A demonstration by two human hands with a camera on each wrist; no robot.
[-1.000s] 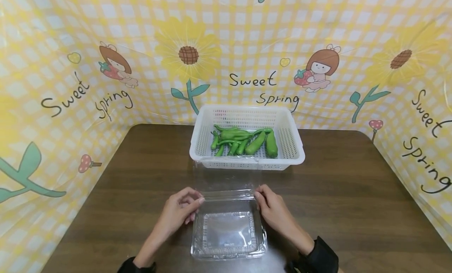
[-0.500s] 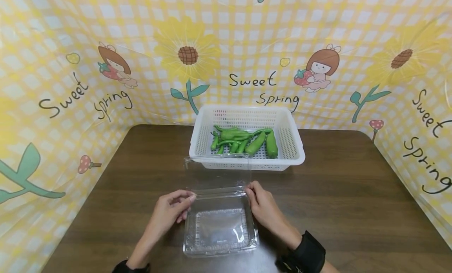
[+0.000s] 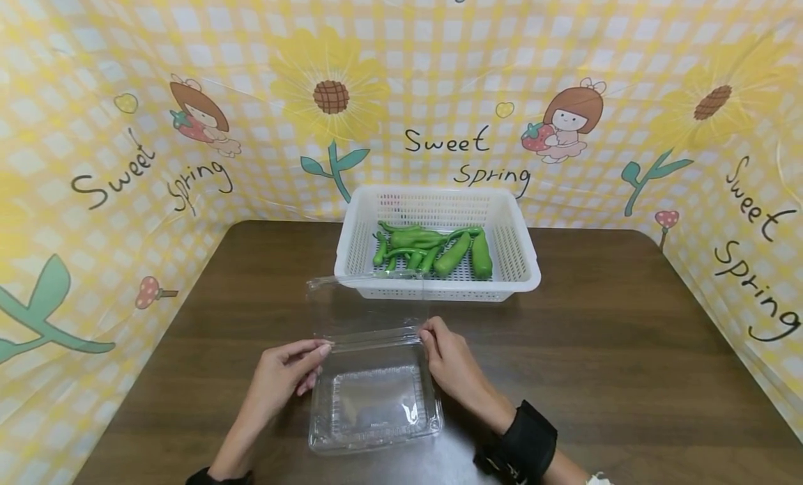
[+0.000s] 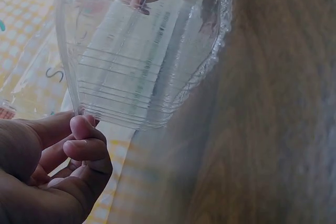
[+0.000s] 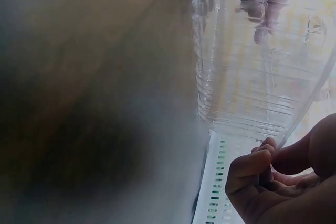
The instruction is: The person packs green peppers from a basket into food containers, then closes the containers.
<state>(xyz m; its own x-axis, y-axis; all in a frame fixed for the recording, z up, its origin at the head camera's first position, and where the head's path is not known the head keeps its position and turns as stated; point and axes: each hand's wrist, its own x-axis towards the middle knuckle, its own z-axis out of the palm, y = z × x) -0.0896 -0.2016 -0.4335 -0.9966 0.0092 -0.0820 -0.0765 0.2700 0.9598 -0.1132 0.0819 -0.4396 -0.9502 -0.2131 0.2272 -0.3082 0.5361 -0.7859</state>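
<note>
A clear plastic clamshell box (image 3: pixel 376 401) stands over the near part of the table, its lid (image 3: pixel 370 307) swung up and back toward the basket. My left hand (image 3: pixel 279 377) pinches the box's rim at the hinge's left end between thumb and fingers. At the hinge's right end, my right hand (image 3: pixel 453 359) pinches the rim the same way. Both wrist views show thumb and curled fingers on the plastic edge: the left hand (image 4: pixel 63 161) at the lower left, the right hand (image 5: pixel 278 177) at the lower right. Nothing lies inside the box.
Behind the box a white perforated basket (image 3: pixel 521 262) holds several green peppers (image 3: pixel 452 255); the lid's far edge overlaps its front rim in the head view. A yellow checked cloth (image 3: pixel 433 67) hangs around the back and sides of the brown wooden table (image 3: pixel 615 345).
Both hands have moved left with the open box between them, and it has turned slightly. The basket and peppers have stayed in place.
</note>
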